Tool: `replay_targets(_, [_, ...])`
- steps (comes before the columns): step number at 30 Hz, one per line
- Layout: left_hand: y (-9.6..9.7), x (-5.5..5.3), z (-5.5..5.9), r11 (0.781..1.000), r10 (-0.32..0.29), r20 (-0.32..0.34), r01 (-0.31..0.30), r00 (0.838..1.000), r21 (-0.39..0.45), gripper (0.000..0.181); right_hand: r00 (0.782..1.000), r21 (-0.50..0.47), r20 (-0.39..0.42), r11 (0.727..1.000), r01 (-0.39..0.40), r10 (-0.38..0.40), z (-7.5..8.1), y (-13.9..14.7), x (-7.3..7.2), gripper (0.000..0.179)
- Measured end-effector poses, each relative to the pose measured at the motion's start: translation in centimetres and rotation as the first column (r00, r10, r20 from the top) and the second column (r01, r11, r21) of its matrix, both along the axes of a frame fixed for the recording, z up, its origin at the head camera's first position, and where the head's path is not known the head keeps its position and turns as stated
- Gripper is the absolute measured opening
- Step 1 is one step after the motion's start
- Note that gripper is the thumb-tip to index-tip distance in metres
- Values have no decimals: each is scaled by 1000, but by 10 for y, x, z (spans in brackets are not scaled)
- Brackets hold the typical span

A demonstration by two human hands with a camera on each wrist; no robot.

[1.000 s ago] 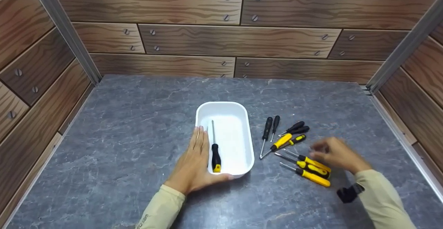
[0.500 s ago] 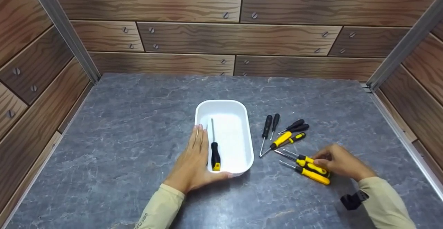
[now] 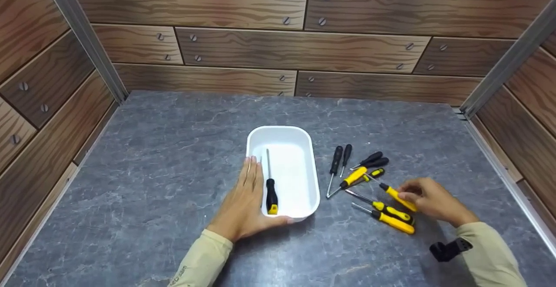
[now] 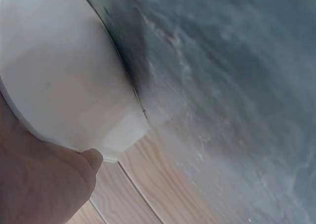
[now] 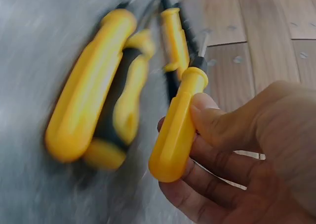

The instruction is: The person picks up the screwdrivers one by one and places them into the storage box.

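In the head view my left hand (image 3: 244,211) lies along a white plastic box (image 3: 299,211), straight fingers at its left wall and thumb across the near rim. Inside that box is a black screwdriver (image 3: 271,193) with a yellow end, its tip pointing away from me. My right hand (image 3: 438,202) pinches a yellow-handled screwdriver (image 5: 173,130) between thumb and fingers, its shaft pointing forward and left. Just nearer to me lie a yellow-and-black screwdriver (image 3: 393,212) and a plain yellow-handled screwdriver (image 3: 396,223), side by side on the grey tabletop.
Right of the box lie two black screwdrivers, one larger (image 3: 336,160), one smaller (image 3: 346,154). Beside them are a yellow screwdriver (image 3: 355,176), a small black-and-yellow screwdriver (image 3: 376,173) and two short black ones (image 3: 371,159). Wood-patterned walls (image 3: 243,48) enclose the tabletop (image 3: 173,148).
My right hand came down to the group of yellow screwdrivers, took hold of the farthest one and shifted it away from the other two. My left hand and the box stayed put.
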State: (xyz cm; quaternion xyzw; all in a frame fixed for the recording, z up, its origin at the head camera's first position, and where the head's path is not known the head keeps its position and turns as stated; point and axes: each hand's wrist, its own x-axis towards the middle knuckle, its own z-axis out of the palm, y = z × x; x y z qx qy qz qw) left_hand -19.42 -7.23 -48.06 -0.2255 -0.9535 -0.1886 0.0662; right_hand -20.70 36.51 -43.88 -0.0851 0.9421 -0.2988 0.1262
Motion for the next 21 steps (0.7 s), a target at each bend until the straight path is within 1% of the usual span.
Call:
replay_targets(3, [0, 1, 0, 1000, 2, 19, -2, 1000, 5, 142, 999, -127, 15, 991, 40, -38, 7, -9, 1, 25])
replay_targets(6, [0, 1, 1, 1000, 5, 31, -5, 1000, 10, 142, 999, -265, 21, 963, 52, -48, 13, -21, 0, 33])
replay_targets(8, [0, 0, 2, 1000, 8, 25, -8, 1000, 7, 142, 999, -346, 24, 937, 52, -47, 18, -31, -3, 37])
replay_targets(10, [0, -1, 2, 1000, 8, 14, -8, 1000, 4, 142, 999, -438, 39, 898, 48, -34, 22, -44, -8, 41])
replay_targets(13, [0, -2, 2, 1000, 5, 5, -5, 1000, 5, 143, 997, -547, 73, 835, 54, -17, 27, -64, -15, 47])
replay_targets(15, [0, -1, 2, 1000, 2, 2, -2, 1000, 6, 143, 996, -588, 90, 807, 58, -6, 29, -79, -19, 49])
replay_targets(17, [0, -1, 2, 1000, 1, 1, -1, 1000, 8, 142, 995, -612, 103, 789, 58, 6, 31, -94, -23, 50])
replay_targets(21, [0, 0, 1, 1000, -2, -5, 2, 1000, 6, 142, 994, -628, 100, 777, 37, 34, 30, -130, -29, 44])
